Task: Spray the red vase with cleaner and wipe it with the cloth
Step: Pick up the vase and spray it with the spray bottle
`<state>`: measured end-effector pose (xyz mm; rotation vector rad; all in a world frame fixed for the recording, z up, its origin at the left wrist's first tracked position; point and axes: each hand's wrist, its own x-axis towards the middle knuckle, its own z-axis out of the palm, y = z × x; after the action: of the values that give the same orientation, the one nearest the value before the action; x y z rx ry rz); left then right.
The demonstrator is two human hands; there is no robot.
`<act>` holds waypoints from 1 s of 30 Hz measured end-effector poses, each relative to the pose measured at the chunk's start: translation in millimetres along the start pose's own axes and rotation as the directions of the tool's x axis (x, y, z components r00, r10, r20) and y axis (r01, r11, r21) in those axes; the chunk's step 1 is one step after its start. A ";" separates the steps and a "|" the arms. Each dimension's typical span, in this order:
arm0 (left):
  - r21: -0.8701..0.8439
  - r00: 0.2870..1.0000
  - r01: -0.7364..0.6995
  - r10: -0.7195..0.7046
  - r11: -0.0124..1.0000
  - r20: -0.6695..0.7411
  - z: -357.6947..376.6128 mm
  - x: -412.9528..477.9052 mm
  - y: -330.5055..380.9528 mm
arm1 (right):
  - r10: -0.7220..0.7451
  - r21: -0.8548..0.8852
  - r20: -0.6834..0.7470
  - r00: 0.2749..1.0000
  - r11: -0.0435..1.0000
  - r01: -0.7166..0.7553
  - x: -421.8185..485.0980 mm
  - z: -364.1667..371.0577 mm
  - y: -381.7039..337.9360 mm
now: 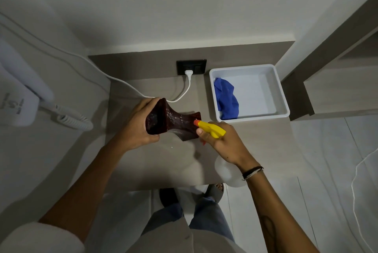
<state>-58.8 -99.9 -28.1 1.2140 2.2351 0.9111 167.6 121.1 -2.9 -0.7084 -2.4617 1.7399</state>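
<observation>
Left hand: your left hand (137, 125) is wrapped around the wide end of the red vase (171, 122), fingers curled on its far side and thumb underneath, so part of that end is covered.
Red vase: you hold it tipped on its side above the table (155, 166), its opening facing you; the inside is too dark to read, and pale specks show on the narrow waist.
Right hand: your right hand (223, 142) grips the neck of the spray bottle (227, 168), a finger curled under the yellow head (212, 129); the trigger itself is hidden behind your fingers.
Nozzle: the orange tip (196, 123) sits right against the vase's flared foot; you cannot tell whether it touches.
Bottle body: pale and translucent, half covered by your wrist and hard to separate from the tabletop.
Cloth: the blue cloth (226, 99) lies crumpled in the left part of the white tray (283, 97), well apart from both hands.
Left edge: a white wall-mounted appliance (18, 101) with a coiled cord is cut off by the frame; its lettering is unreadable.
</observation>
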 end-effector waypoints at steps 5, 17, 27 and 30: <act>0.016 1.000 -0.018 0.018 1.000 -0.013 2.7 -0.7 1.4 | -0.022 -0.002 0.003 1.000 1.000 0.022 2.1 1.9 -1.5; -0.160 0.936 0.297 -0.320 0.942 -0.146 3.0 -3.4 23.2 | -0.089 -0.155 -0.027 0.996 0.984 0.084 -5.6 -6.2 18.0; -0.415 0.761 0.564 -0.645 0.714 -0.076 13.5 -12.9 35.2 | -0.101 -0.341 0.059 0.993 0.933 0.115 -11.6 13.4 9.7; -0.377 0.816 0.520 -0.576 0.766 -0.046 14.6 -13.9 28.7 | -0.069 -0.377 0.081 0.994 0.921 0.094 -12.9 12.1 14.6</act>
<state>-26.0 -95.3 -16.5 0.2893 2.2238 1.1123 180.5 109.3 -17.6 -0.5645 -2.8664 1.2858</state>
